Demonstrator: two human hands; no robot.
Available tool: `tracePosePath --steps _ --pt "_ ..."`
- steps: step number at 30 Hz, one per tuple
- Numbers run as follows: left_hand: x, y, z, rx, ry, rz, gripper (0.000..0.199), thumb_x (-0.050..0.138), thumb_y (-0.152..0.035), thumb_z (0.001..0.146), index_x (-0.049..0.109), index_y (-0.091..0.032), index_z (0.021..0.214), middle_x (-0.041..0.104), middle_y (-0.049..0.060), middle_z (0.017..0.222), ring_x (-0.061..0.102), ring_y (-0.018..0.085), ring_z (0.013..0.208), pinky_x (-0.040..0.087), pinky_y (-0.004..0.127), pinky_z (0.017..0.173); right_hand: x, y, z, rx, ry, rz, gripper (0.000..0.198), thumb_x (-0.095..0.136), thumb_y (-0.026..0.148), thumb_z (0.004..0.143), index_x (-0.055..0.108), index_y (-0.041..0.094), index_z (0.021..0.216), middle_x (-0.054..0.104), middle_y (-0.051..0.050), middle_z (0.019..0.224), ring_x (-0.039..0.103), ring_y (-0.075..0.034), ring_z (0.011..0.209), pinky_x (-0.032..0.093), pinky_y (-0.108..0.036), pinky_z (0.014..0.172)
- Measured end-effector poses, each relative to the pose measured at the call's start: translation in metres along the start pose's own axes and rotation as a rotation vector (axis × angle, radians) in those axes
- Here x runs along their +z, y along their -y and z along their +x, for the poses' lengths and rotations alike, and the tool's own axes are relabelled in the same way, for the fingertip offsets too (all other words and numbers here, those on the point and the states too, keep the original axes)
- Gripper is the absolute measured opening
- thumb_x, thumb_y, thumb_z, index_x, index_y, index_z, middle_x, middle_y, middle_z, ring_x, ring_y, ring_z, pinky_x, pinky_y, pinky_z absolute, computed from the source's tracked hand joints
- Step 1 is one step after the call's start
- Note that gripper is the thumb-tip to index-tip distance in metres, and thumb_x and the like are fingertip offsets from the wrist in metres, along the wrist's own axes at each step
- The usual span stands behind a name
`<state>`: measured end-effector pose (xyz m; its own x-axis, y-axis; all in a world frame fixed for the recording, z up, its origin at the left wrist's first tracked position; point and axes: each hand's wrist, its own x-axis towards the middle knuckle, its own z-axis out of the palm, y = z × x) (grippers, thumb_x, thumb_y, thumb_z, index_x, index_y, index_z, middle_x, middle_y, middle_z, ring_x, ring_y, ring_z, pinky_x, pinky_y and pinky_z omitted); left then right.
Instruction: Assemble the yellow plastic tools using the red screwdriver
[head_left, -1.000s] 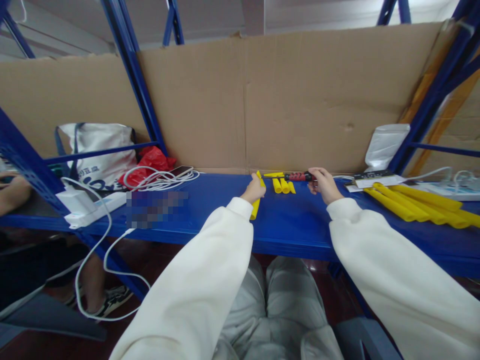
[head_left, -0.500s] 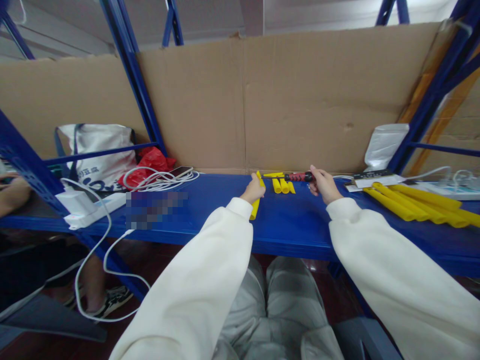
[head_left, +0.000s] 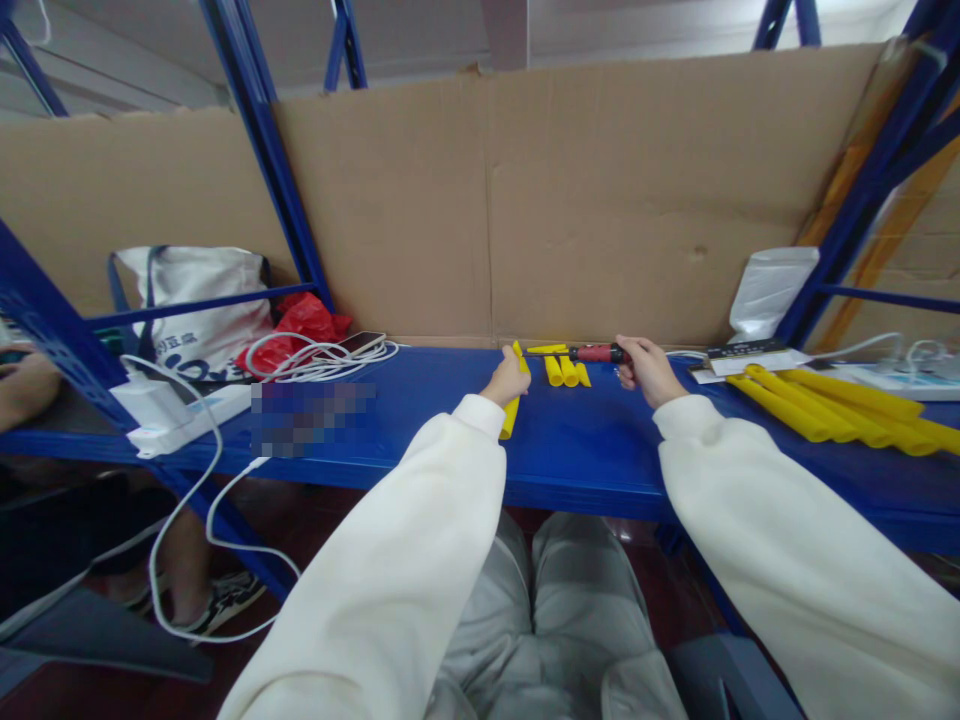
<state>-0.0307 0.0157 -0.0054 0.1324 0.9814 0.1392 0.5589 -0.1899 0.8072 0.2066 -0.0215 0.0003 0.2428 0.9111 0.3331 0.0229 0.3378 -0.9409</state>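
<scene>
The screwdriver (head_left: pixel 596 354) shows a plainer red side than before, apparently twisted by the right hand (head_left: pixel 643 370), whose fingers grasp its end; at nine o'clock from it, the left hand (head_left: pixel 508 380) steadily grips a yellow tube (head_left: pixel 510 420), so turning work seems under way

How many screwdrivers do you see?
1: the red-and-black screwdriver, with its handle end in the right hand and its shaft pointing toward the yellow tube in the left hand. Others could be hidden behind things.
</scene>
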Motion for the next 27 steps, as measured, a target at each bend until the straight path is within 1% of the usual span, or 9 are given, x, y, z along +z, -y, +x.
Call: tracePosePath --steps 5,7,10,13,16,19,22,24,27 --pt "0.0 0.001 0.0 0.005 0.002 -0.011 0.054 0.06 0.003 0.082 0.039 -0.017 0.128 0.071 0.009 0.098 0.074 0.022 0.081 0.061 0.036 0.083 0.003 0.003 -0.002 -0.016 -0.043 -0.013 0.049 0.089 0.049 0.067 0.054 0.025 0.091 0.049 0.009 0.05 0.046 -0.011 0.039 0.031 -0.02 0.033" --pt "0.0 0.001 0.0 0.0 0.002 0.001 0.054 0.059 0.003 0.082 0.039 -0.017 0.128 0.071 0.009 0.098 0.074 0.022 0.081 0.062 0.036 0.083 0.002 0.002 -0.002 -0.016 -0.024 -0.019 0.051 0.089 0.055 0.068 0.054 0.025 0.089 0.051 0.008 0.052 0.047 -0.011 0.039 0.031 -0.021 0.033" --pt "-0.001 0.0 -0.001 -0.007 0.005 0.017 0.054 0.058 0.002 0.084 0.039 -0.018 0.13 0.071 0.007 0.096 0.074 0.021 0.081 0.062 0.035 0.083 0.0 0.0 -0.001 -0.028 0.008 -0.018 0.054 0.082 0.068 0.074 0.05 0.025 0.082 0.046 0.008 0.048 0.042 -0.01 0.035 0.029 -0.021 0.032" --pt "-0.002 -0.001 -0.003 -0.011 0.003 0.031 0.053 0.057 0.002 0.084 0.039 -0.018 0.131 0.071 0.007 0.095 0.074 0.021 0.08 0.062 0.036 0.083 0.0 0.0 0.0 -0.029 0.0 -0.007 0.051 0.083 0.064 0.074 0.051 0.025 0.08 0.044 0.008 0.045 0.04 -0.01 0.035 0.028 -0.021 0.031" --pt "-0.002 -0.001 -0.003 -0.011 0.001 0.032 0.053 0.057 0.002 0.085 0.039 -0.017 0.131 0.071 0.007 0.094 0.074 0.021 0.08 0.061 0.035 0.082 0.002 0.003 -0.002 -0.011 -0.021 -0.014 0.048 0.086 0.058 0.071 0.054 0.024 0.083 0.049 0.008 0.047 0.045 -0.011 0.036 0.03 -0.021 0.032" --pt "0.0 0.0 -0.001 -0.009 -0.003 0.013 0.055 0.057 0.002 0.083 0.039 -0.018 0.131 0.07 0.006 0.093 0.074 0.022 0.082 0.061 0.035 0.084 0.003 0.006 -0.005 0.009 -0.012 -0.034 0.051 0.085 0.063 0.071 0.054 0.024 0.082 0.053 0.006 0.049 0.047 -0.011 0.035 0.029 -0.021 0.032" --pt "0.0 0.001 0.0 -0.005 -0.004 -0.002 0.056 0.057 0.003 0.083 0.039 -0.019 0.131 0.069 0.003 0.09 0.073 0.021 0.082 0.061 0.036 0.084 0.003 0.008 -0.007 0.02 -0.002 -0.058 0.053 0.081 0.068 0.075 0.052 0.024 0.078 0.049 0.006 0.043 0.04 -0.01 0.031 0.026 -0.022 0.03" --pt "0.0 0.0 -0.001 -0.002 0.001 -0.005 0.056 0.056 0.004 0.082 0.039 -0.019 0.13 0.069 0.003 0.089 0.073 0.021 0.081 0.061 0.035 0.084 0.005 0.009 -0.008 0.017 -0.025 -0.052 0.049 0.082 0.062 0.076 0.053 0.024 0.077 0.045 0.007 0.04 0.037 -0.009 0.031 0.025 -0.021 0.03" --pt "-0.002 -0.002 -0.003 -0.004 0.005 0.002 0.054 0.055 0.005 0.083 0.039 -0.017 0.129 0.069 0.005 0.09 0.072 0.02 0.079 0.061 0.033 0.082 0.007 0.011 -0.009 0.018 -0.06 -0.029 0.043 0.087 0.05 0.074 0.056 0.022 0.082 0.047 0.007 0.043 0.04 -0.009 0.034 0.027 -0.02 0.031"
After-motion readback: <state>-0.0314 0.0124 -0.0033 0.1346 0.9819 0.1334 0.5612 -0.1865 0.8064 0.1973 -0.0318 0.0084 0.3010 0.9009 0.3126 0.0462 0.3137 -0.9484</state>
